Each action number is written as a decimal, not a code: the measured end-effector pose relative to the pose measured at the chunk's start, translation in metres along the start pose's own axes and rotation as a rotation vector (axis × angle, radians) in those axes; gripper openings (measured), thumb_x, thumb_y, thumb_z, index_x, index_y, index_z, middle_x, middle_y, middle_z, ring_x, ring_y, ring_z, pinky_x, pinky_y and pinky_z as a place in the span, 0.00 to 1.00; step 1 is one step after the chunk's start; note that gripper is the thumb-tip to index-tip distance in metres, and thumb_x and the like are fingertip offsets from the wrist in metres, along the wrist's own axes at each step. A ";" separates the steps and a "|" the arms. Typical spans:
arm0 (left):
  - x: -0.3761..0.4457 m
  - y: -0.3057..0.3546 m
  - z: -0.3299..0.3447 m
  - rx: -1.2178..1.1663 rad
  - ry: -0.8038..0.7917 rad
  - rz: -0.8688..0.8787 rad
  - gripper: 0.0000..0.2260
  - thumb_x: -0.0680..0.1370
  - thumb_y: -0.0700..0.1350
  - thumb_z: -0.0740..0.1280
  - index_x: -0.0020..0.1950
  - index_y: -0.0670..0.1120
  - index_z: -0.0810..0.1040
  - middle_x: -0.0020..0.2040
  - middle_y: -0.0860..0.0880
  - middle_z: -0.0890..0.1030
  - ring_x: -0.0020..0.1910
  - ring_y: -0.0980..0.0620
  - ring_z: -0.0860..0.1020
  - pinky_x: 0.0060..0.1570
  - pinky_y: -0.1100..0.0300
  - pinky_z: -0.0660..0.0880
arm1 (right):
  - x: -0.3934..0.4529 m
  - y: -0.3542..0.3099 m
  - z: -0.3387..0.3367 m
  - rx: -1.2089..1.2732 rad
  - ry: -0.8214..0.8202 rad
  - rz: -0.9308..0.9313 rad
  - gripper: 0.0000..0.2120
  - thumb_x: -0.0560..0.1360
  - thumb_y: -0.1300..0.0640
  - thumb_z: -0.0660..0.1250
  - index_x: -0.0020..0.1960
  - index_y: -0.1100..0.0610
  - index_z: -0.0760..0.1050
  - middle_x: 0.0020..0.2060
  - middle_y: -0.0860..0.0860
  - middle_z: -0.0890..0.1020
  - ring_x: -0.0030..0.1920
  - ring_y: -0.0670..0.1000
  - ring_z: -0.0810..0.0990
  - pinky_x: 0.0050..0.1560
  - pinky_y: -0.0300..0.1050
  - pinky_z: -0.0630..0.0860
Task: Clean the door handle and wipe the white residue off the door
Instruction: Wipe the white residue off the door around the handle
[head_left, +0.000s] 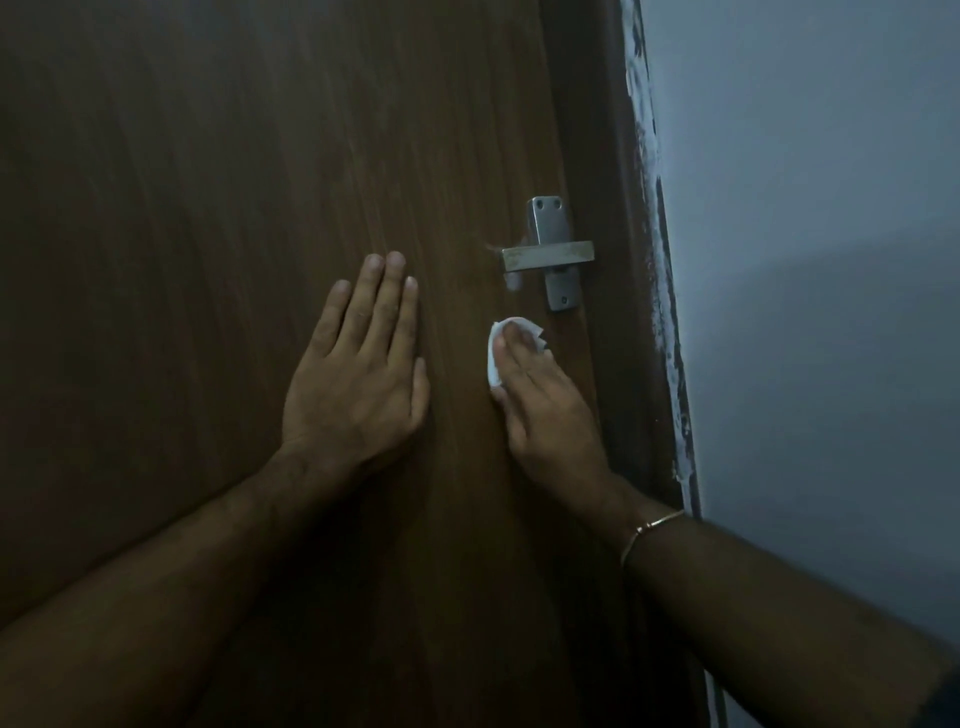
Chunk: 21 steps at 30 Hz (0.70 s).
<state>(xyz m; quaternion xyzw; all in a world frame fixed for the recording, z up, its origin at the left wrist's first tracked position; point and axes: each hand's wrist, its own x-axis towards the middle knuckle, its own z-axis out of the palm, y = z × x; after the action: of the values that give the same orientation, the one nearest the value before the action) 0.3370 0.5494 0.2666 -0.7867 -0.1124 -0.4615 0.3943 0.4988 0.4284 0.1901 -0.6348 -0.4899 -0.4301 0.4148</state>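
A dark brown wooden door fills most of the view. Its metal lever handle sits on a narrow backplate at the right side. A faint white smudge shows just below the lever's left end. My right hand presses a white tissue flat against the door, a little below and left of the handle. My left hand rests flat on the door to the left, fingers together and pointing up, holding nothing.
The dark door frame runs down the right of the door, with rough white paint marks along its outer edge. Beyond it is a plain grey-blue wall. A thin bangle circles my right wrist.
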 end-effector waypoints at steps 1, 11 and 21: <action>0.001 0.001 -0.003 -0.023 -0.013 -0.007 0.32 0.81 0.54 0.48 0.80 0.36 0.52 0.81 0.37 0.48 0.81 0.42 0.46 0.79 0.45 0.49 | 0.002 -0.003 -0.003 0.015 0.023 -0.030 0.24 0.79 0.63 0.64 0.74 0.61 0.66 0.74 0.57 0.68 0.75 0.53 0.65 0.72 0.57 0.68; 0.002 0.019 -0.031 -0.892 -0.136 -0.108 0.13 0.80 0.45 0.66 0.65 0.48 0.77 0.63 0.50 0.79 0.62 0.54 0.77 0.64 0.57 0.74 | 0.005 -0.024 -0.053 1.509 -0.125 0.919 0.18 0.79 0.62 0.64 0.68 0.59 0.73 0.60 0.56 0.81 0.59 0.56 0.81 0.54 0.49 0.82; 0.011 0.054 -0.028 -1.209 -0.210 -0.428 0.02 0.78 0.45 0.70 0.50 0.50 0.81 0.45 0.53 0.83 0.44 0.57 0.82 0.44 0.60 0.79 | 0.013 -0.024 -0.086 1.397 -0.277 0.788 0.17 0.76 0.64 0.67 0.65 0.59 0.76 0.57 0.55 0.84 0.58 0.54 0.83 0.57 0.48 0.81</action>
<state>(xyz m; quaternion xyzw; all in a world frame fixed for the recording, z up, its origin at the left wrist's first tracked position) 0.3545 0.4916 0.2547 -0.8710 -0.0249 -0.4324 -0.2320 0.4648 0.3548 0.2292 -0.4026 -0.4327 0.2350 0.7716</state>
